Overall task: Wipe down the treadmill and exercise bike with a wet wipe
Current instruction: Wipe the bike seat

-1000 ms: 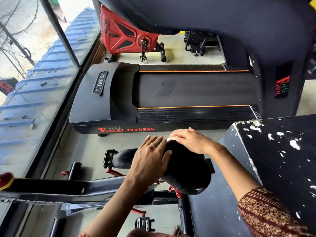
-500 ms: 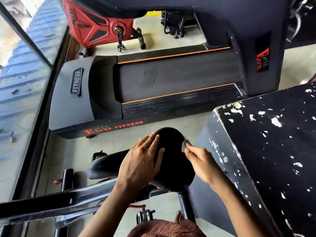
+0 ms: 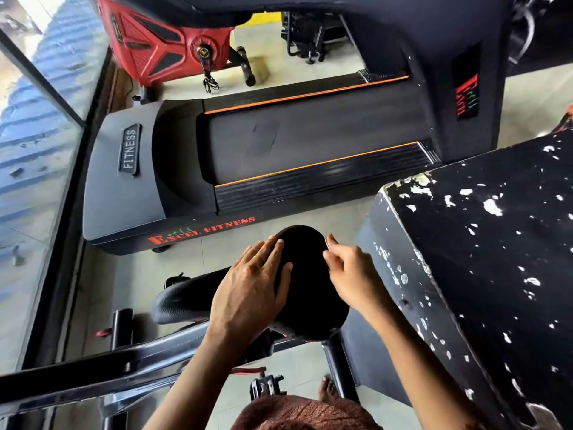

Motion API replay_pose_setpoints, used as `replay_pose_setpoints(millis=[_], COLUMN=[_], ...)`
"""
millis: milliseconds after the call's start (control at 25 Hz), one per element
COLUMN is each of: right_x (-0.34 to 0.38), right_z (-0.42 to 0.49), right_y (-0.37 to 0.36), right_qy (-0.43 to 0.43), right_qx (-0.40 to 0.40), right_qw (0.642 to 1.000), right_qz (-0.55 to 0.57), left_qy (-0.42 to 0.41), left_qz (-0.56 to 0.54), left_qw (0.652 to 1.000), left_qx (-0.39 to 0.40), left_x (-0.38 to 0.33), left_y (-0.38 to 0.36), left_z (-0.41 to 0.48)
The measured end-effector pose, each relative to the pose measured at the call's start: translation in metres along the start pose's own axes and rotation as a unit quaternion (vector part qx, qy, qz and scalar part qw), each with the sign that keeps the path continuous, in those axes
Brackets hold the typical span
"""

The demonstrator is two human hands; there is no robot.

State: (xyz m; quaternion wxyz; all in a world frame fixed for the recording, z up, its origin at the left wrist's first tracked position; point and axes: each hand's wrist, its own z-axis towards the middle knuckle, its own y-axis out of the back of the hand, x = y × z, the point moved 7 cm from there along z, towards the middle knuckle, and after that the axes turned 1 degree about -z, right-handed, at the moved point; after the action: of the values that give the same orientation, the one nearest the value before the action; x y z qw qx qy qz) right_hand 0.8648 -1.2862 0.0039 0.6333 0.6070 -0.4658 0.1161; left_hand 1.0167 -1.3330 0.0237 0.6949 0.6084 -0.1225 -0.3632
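Lower centre: the right hand [image 3: 350, 271] has slid from the saddle [image 3: 307, 265] top to its right edge, fingers curled and pinching the barely visible wet wipe [image 3: 326, 240]. The left hand [image 3: 251, 293] lies flat on it, steadying, so the saddle is probably nearly done.

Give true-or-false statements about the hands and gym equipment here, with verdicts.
1. The left hand lies flat on the black padded bike saddle. True.
2. The right hand rests on the black treadmill belt. False: it is at the saddle's right edge, fingers curled on a pale wet wipe.
3. Orange stripes edge the treadmill belt. True.
4. The black box with chipped paint stands on the person's left. False: it is on the right.
5. A red exercise machine stands beyond the treadmill. True.
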Motion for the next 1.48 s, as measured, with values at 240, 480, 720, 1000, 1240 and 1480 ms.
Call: replay_pose_setpoints(millis=[240, 480, 720, 1000, 1240, 1480], right_x=[0.01, 0.012, -0.011, -0.002, -0.016, -0.012], right_z=[-0.041, 0.002, -0.077, -0.06, -0.049, -0.124], right_y=[-0.007, -0.01, 0.0, -0.011, -0.017, -0.059], right_qy=[0.159, 0.126, 0.132, 0.135, 0.041, 0.034], right_qx=[-0.021, -0.03, -0.047, -0.112, -0.171, -0.285], right_qw=[0.987, 0.99, 0.99, 0.984, 0.982, 0.951], right_qz=[-0.012, 0.053, 0.019, 0.018, 0.063, 0.113], left_qy=[-0.02, -0.131, -0.169, -0.175, -0.158, -0.171], left_qz=[0.009, -0.016, -0.026, -0.04, -0.058, -0.048], left_qw=[1.0, 0.99, 0.983, 0.983, 0.985, 0.984], left_qx=[-0.002, -0.055, -0.066, -0.048, -0.034, -0.033], left_x=[-0.002, -0.016, -0.025, -0.02, -0.02, -0.018], left_y=[0.0, 0.01, 0.01, 0.011, 0.01, 0.008], left_z=[-0.001, -0.008, -0.02, -0.036, -0.035, -0.036])
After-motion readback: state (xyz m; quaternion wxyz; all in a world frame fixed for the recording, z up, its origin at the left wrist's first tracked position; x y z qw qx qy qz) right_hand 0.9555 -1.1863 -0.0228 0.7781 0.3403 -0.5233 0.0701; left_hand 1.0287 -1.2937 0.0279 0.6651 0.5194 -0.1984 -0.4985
